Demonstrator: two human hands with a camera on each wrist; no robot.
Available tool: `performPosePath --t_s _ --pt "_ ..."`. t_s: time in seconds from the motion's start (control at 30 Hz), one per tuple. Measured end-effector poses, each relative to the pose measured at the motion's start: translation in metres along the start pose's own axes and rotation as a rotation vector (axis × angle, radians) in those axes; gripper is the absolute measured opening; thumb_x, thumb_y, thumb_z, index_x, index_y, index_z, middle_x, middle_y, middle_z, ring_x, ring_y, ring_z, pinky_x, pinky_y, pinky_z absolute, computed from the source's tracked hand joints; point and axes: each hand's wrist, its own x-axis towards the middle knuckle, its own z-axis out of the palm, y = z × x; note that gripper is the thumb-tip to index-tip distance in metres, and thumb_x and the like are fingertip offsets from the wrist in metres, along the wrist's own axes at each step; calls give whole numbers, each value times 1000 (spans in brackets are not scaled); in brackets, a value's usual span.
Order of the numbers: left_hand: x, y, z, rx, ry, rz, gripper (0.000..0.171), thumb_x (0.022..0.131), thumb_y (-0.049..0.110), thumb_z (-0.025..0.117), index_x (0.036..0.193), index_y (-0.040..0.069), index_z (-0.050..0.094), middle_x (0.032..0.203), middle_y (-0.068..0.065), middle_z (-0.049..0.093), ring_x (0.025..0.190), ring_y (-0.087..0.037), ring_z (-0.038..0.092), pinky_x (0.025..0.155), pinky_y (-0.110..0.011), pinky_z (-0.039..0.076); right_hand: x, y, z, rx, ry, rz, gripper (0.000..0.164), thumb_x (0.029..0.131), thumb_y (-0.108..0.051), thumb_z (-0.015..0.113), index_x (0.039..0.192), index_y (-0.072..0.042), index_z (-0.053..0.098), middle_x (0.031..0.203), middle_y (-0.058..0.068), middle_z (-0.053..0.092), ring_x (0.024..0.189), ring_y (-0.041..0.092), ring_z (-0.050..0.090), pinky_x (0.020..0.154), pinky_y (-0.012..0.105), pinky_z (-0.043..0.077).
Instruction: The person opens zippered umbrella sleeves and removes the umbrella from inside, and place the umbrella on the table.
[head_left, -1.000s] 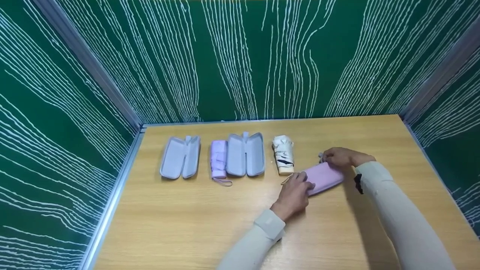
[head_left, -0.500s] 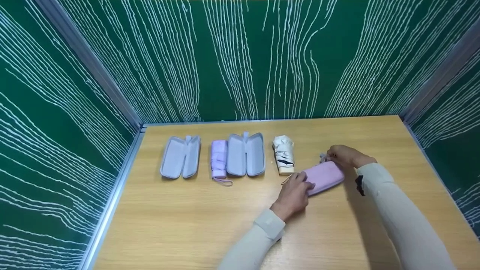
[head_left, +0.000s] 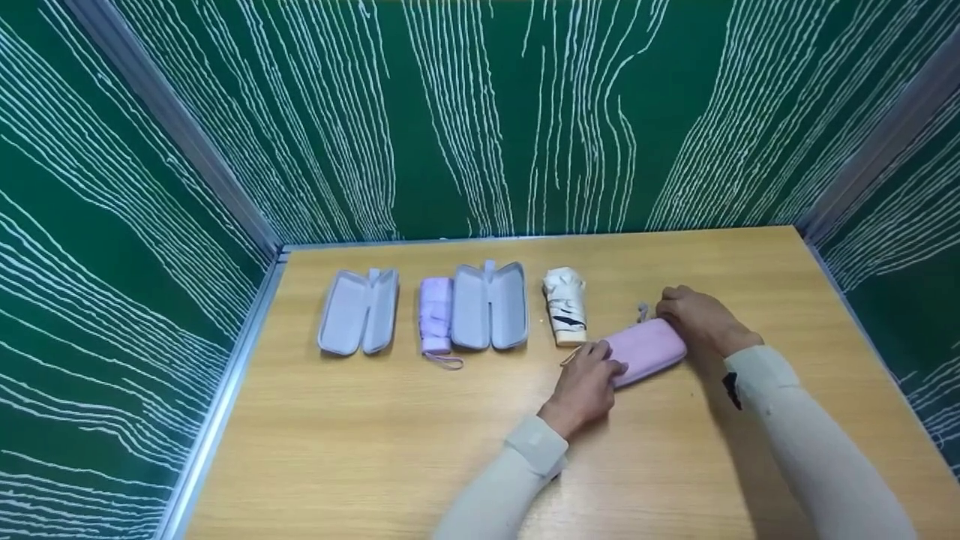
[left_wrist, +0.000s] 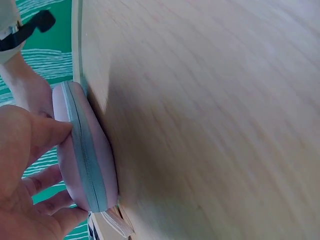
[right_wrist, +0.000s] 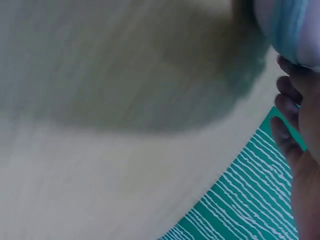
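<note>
A pink zip case (head_left: 646,348) lies slanted on the table at the right, its grey zip (left_wrist: 86,155) running along the side in the left wrist view. My left hand (head_left: 587,386) grips the near-left end, thumb on one side and fingers on the other. At the far-right end my right hand (head_left: 697,321) curls its fingers against the zip edge, seemingly pinching the zipper pull, which the fingers hide. The grey loop (head_left: 643,310) sticks out from the far side. Just left of the case lies a folded white umbrella (head_left: 565,307) with dark marks.
Two open grey-lined cases (head_left: 343,311) stand at the left; the second open case (head_left: 508,307) touches a folded purple umbrella (head_left: 436,315) with a wrist strap. Green panels (head_left: 442,150) with white lines border the wooden table (head_left: 360,442) behind and on both sides.
My right hand has slid slightly right, from beside the grey loop to around the case's far-right corner. My left hand and the case stay nearly in place.
</note>
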Motion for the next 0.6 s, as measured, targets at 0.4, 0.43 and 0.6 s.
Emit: performPosePath --t_s 0.4,0.43,0.6 --pt "-1 -1 1 -9 22 1 31 93 12 69 118 24 82 122 2 64 115 -15 59 95 -22 52 -16 4 15 -365 198 -146 29 91 14 69 115 0 76 118 18 66 108 36 62 96 53 58" --pt "-1 -1 1 -11 24 0 31 93 11 69 118 24 82 121 2 64 114 -15 58 95 -22 51 -17 4 16 -369 200 -144 28 91 14 69 115 0 76 119 18 66 109 37 62 96 53 57" --pt "-2 -1 2 -13 21 4 30 93 12 70 118 23 82 120 2 64 113 -15 58 94 -22 51 -22 8 18 -376 213 -125 26 93 13 68 115 1 76 121 21 64 111 39 61 97 56 56"
